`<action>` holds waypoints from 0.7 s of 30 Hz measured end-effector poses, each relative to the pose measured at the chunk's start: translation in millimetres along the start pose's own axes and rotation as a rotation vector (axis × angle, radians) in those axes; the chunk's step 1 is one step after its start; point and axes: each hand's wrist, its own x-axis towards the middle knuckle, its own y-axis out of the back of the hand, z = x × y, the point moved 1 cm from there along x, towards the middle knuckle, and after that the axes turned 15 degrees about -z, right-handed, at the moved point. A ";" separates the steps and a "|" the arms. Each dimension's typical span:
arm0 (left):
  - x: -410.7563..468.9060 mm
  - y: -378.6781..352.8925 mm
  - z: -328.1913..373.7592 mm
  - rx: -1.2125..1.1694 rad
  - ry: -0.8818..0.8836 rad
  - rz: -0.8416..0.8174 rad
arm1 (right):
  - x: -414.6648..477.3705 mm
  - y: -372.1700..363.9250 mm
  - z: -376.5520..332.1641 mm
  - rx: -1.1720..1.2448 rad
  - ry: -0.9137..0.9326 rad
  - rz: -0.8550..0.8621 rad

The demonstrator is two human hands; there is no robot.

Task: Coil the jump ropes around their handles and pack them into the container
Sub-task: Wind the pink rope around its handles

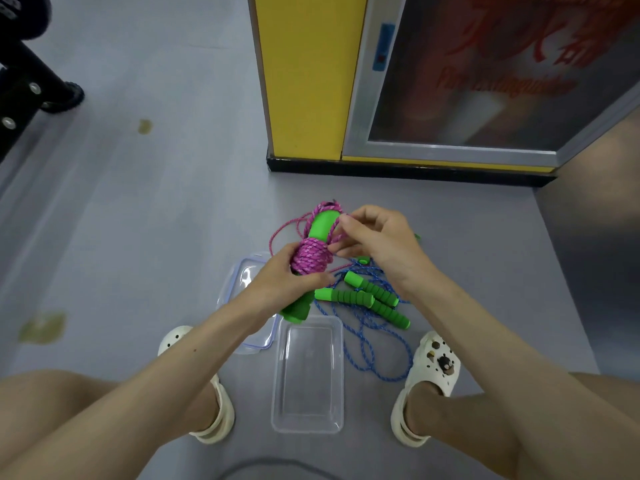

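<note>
My left hand (284, 277) curls around the green handles wound with the pink jump rope (311, 258), above the floor just beyond the clear container (308, 427). My right hand (377, 240) pinches a loose pink strand. The blue jump rope (346, 296) lies on the floor below it, and the red lettering on the cabinet door (485, 81) is too blurred to read.

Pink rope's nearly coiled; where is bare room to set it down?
Inside the clear container between the shoes, and on the floor left of the lid. Crowded: right of the container, with the blue rope and handles.
</note>
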 end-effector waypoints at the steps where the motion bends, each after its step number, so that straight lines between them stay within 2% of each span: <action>1: 1.2 0.1 1.1 0.016 0.023 0.007 | 0.0 -0.9 -0.3 -0.005 0.004 -0.015; 3: 1.7 0.8 2.9 0.001 0.063 0.007 | 0.4 -1.6 -2.0 -0.003 0.016 -0.014; 6: -2.7 -0.1 4.6 -0.225 0.054 -0.081 | 3.4 5.4 -5.9 0.045 0.038 0.099; 9: -7.8 -4.2 7.1 -0.362 0.013 -0.173 | 4.1 16.6 -7.2 -0.033 -0.004 0.204; 14: -6.4 -5.4 7.1 -0.465 -0.019 -0.200 | 0.3 7.4 0.8 -0.210 -0.093 -0.016; 21: -8.1 -5.2 3.3 -0.442 -0.029 -0.222 | 2.9 3.5 5.6 -0.478 -0.049 -0.061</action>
